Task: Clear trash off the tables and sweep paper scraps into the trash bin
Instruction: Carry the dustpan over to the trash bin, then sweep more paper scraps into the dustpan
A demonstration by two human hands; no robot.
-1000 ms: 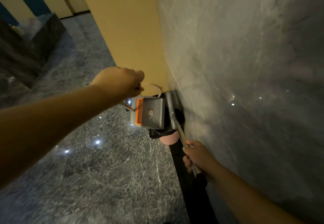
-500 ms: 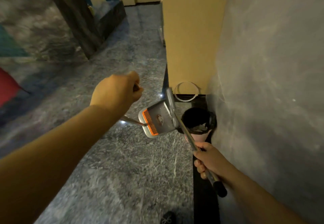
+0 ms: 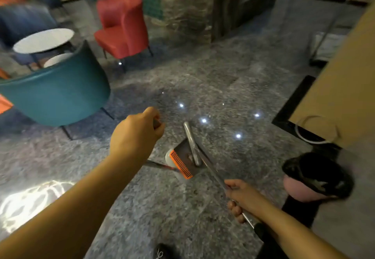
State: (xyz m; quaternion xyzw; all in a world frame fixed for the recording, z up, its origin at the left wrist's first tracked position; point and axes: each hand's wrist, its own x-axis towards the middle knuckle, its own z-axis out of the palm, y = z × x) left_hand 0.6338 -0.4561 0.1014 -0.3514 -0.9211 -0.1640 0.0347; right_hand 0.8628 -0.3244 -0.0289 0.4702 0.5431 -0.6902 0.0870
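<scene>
While both arms reach forward over the grey speckled floor (image 3: 203, 208), the right hand (image 3: 243, 199) sits nearest, its fingers (image 3: 235, 211) curled round a thin metal broom handle (image 3: 213, 170) that runs up and to the left from a black end grip near the forearm. A dark shoe (image 3: 161, 252) shows at the bottom edge. To the right, close to the right hand, stands the trash bin (image 3: 298, 189): a pink tub lined with a black bag whose rim folds over the outside, with pale scraps showing inside it. Further forward, the left hand (image 3: 136, 137) is closed in a fist around the top of a second metal handle, which slopes down to the dustpan (image 3: 182, 160). That dustpan is grey with an orange comb strip along one edge; it hangs just above the floor between the two hands, and the broom head (image 3: 191, 143), a grey bar, lies across it, touching. Whether anything lies in the pan is too blurred to tell. Beyond it, light spots glint on the floor. At the far left a teal chair (image 3: 56, 94) backs toward the camera, with a round white desk (image 3: 43, 40) behind it and a red chair (image 3: 121, 27) further back. A tan wall panel (image 3: 341, 88) rises at right.
</scene>
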